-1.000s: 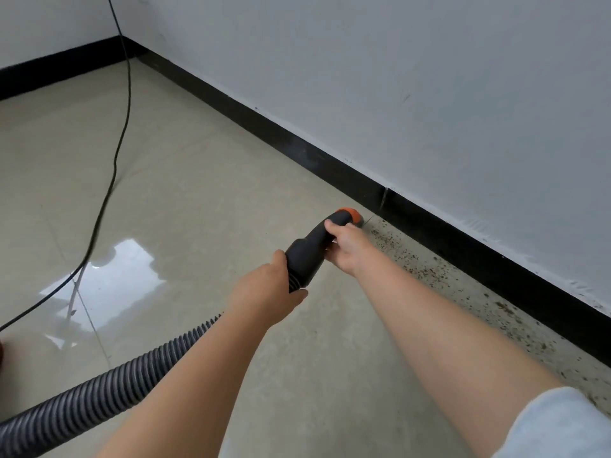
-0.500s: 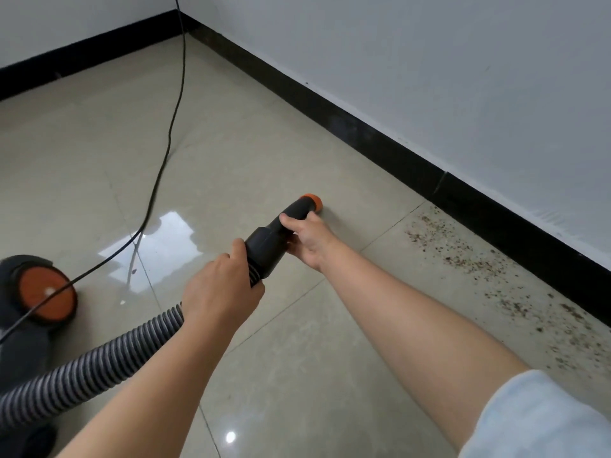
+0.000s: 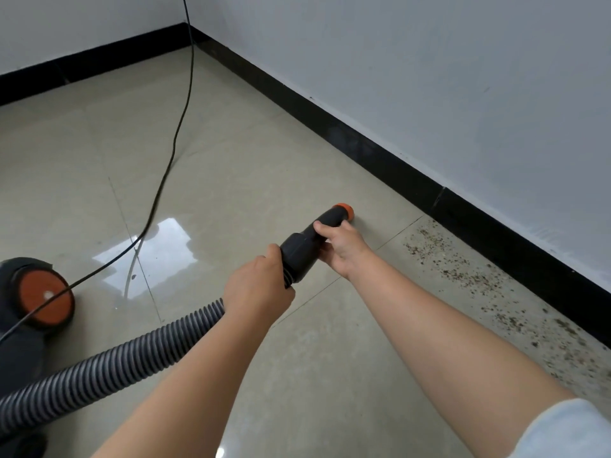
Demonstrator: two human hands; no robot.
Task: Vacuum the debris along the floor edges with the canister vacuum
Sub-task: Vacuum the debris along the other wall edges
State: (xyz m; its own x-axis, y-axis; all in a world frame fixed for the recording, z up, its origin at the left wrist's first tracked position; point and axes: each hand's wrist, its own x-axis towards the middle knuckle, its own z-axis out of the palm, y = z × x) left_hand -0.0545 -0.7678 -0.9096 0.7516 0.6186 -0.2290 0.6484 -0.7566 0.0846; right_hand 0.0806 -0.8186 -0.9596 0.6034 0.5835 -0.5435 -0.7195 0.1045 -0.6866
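Observation:
My left hand (image 3: 258, 289) grips the ribbed grey hose (image 3: 109, 368) where it joins the black nozzle (image 3: 307, 242). My right hand (image 3: 344, 246) holds the nozzle further forward, fingers curled round it. The nozzle's orange tip (image 3: 344, 209) points toward the wall, low over the beige tile floor. Dark debris (image 3: 479, 285) is scattered along the black baseboard (image 3: 413, 183), to the right of the tip. The canister vacuum (image 3: 29, 299), black with an orange wheel, sits at the left edge.
A black power cord (image 3: 172, 153) runs from the canister across the floor to the far corner. White walls meet at that corner. A bright reflection (image 3: 155, 252) lies on the tiles left of the nozzle.
The view has swung left, bringing the canister into sight. The nozzle tip has come off the debris patch and now sits to its left. Both hands keep their grip.

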